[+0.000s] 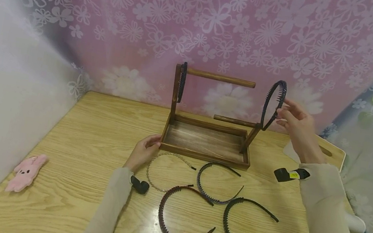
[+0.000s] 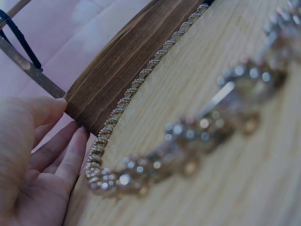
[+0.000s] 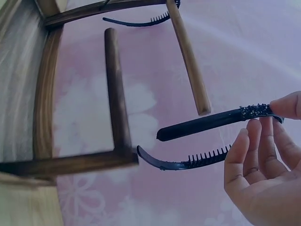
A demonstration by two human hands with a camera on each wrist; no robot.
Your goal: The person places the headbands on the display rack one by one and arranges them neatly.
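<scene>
A brown wooden rack [image 1: 204, 156] has a shallow tray base and two rods, the upper one [image 1: 222, 78] pointing right and the lower one [image 1: 233, 120] pointing left. My left hand [image 1: 144, 151] holds the tray's front left corner between thumb and fingers; the left wrist view shows its wooden side [image 2: 127, 56] up close. Between thumb and fingers, my right hand [image 1: 299, 128] pinches a black toothed headband [image 1: 266, 104] with glittery trim [image 3: 256, 111]. That headband is upright, just right of the upper rod's free end. Another black headband [image 1: 182, 83] hangs at the upper rod's left end.
In front of the rack lie a beaded headband [image 1: 149, 173], a dark blue-grey one [image 1: 201, 180], a dark red one [image 1: 161, 214] and a black one [image 1: 226, 220]. A pink plush toy [image 1: 26, 173] is far left. A light board [image 1: 336, 152] lies behind the right forearm.
</scene>
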